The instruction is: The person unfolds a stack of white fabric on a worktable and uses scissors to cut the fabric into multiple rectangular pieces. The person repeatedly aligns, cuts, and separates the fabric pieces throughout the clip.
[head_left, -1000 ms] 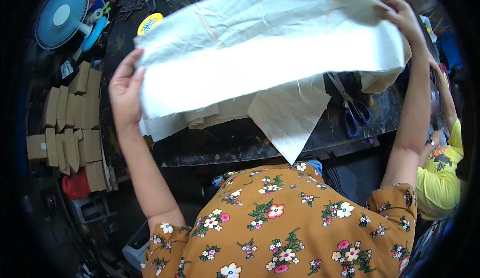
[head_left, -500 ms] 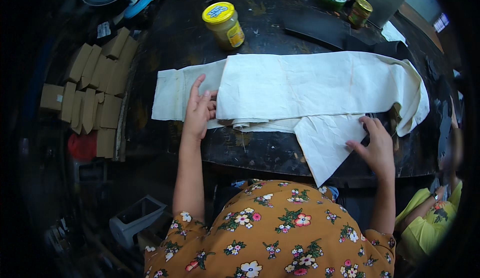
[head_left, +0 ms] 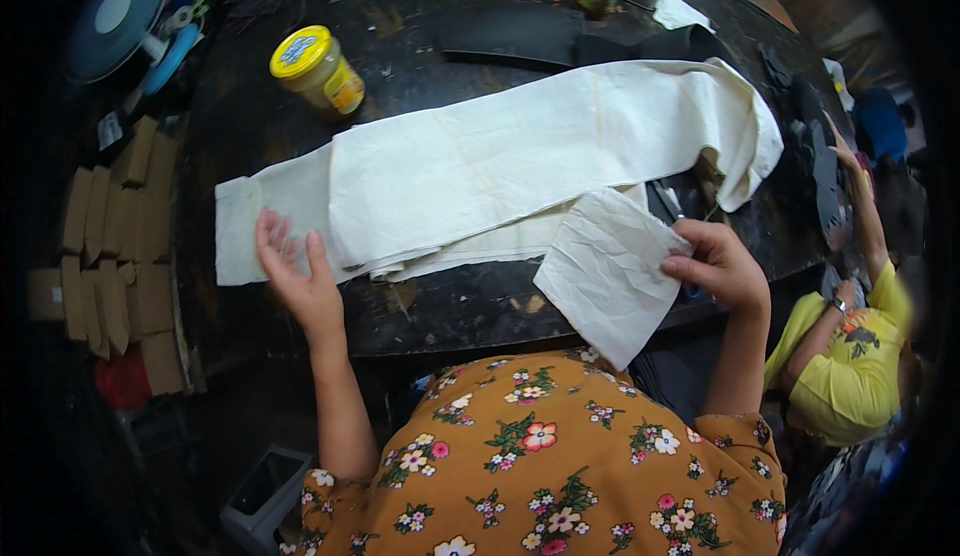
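A long folded length of white cloth (head_left: 480,151) lies across the dark table, its right end curled over on itself. My right hand (head_left: 722,264) pinches the edge of a smaller white cloth piece (head_left: 612,271), whose lower corner hangs toward the table's front edge. Beside the left end of the folded cloth, my left hand (head_left: 303,271) is held palm up with its fingers apart and nothing in it. Scissors (head_left: 667,199), partly hidden, show between the cloth and my right hand.
A yellow-lidded jar (head_left: 318,71) stands behind the cloth, with a black flat sheet (head_left: 515,41) to its right. Brown cardboard pieces (head_left: 120,221) are stacked at the left, near a blue fan (head_left: 118,14). At the right sits a person in a yellow shirt (head_left: 850,361).
My right hand has closed on the small cloth piece and lifted its edge, uncovering part of the scissors. My left hand has moved off the folded cloth's edge. The view has turned.
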### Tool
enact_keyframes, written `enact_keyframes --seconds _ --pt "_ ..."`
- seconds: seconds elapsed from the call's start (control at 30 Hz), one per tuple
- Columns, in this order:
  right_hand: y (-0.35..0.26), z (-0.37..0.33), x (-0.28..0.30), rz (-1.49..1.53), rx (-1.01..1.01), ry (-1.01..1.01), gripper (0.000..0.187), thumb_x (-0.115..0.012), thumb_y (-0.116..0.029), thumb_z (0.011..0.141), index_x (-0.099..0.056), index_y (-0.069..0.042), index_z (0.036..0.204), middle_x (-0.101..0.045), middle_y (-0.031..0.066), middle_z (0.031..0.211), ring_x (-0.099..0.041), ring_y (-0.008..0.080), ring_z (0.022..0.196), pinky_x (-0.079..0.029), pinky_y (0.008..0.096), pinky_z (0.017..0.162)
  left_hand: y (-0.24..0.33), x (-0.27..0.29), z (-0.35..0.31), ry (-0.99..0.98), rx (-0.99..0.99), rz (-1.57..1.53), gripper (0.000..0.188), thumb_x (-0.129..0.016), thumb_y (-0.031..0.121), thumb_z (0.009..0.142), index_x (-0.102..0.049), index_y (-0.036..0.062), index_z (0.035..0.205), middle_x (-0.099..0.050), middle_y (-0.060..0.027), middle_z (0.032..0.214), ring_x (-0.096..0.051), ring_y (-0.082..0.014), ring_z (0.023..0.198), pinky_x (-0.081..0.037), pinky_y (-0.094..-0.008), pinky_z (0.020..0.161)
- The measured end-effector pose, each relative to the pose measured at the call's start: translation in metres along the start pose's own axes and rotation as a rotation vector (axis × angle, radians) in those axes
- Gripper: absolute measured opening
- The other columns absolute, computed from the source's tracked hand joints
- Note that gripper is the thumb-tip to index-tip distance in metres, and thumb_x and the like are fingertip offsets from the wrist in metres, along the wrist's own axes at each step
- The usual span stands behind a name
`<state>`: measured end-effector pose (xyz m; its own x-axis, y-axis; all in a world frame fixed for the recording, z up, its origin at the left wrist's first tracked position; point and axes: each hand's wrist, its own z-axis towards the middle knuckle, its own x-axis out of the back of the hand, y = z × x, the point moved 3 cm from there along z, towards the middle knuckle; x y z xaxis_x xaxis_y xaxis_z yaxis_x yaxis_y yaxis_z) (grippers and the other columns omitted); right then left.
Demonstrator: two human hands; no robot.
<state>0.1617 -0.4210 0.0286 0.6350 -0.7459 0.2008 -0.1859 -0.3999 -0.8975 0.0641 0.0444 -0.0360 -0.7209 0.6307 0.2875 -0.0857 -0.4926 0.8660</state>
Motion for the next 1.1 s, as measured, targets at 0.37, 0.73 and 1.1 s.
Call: enact_keyframes --seconds 0.37,0.73,1.1 --pt "-0.056 0.064 0.021 0.089 0.233 -0.163 0.054 -0.078 -0.015 0.087 -0.057 -0.001 0.136 -0.063 -0.0035 0.092 -0.058 0.004 0.081 -0.046 0.0198 0.067 0.125 -0.195 -0.021 -1.166 -0.078 -0.325 0.065 -0.081 0.018 0.085 -0.053 0.0015 0.14 -0.059 -0.0148 0.139 -0.058 -0.0239 0.127 -0.047 -0.034 0.105" --pt "-0.034 0.115 0.041 0.101 0.291 0.211 0.035 -0.074 -0.013 0.092 -0.065 0.004 0.122 -0.07 0.0049 0.09 -0.069 0.0114 0.078 -0.06 0.0267 0.07 0.057 -0.202 -0.007 -0.621 0.59 -1.016 0.034 -0.052 0.0 0.102 -0.053 -0.0065 0.135 -0.066 -0.0152 0.127 -0.066 -0.0184 0.112 -0.054 -0.0323 0.098" --pt "-0.032 0.141 0.049 0.139 0.244 0.198 0.025 -0.064 -0.01 0.098 -0.067 0.003 0.118 -0.07 0.005 0.092 -0.069 0.0107 0.079 -0.06 0.0251 0.072 0.05 -0.187 0.006 -0.591 0.583 -0.988 0.045 -0.05 -0.002 0.102 -0.041 -0.0077 0.146 -0.064 -0.0195 0.132 -0.065 -0.0202 0.118 -0.053 -0.0329 0.101"
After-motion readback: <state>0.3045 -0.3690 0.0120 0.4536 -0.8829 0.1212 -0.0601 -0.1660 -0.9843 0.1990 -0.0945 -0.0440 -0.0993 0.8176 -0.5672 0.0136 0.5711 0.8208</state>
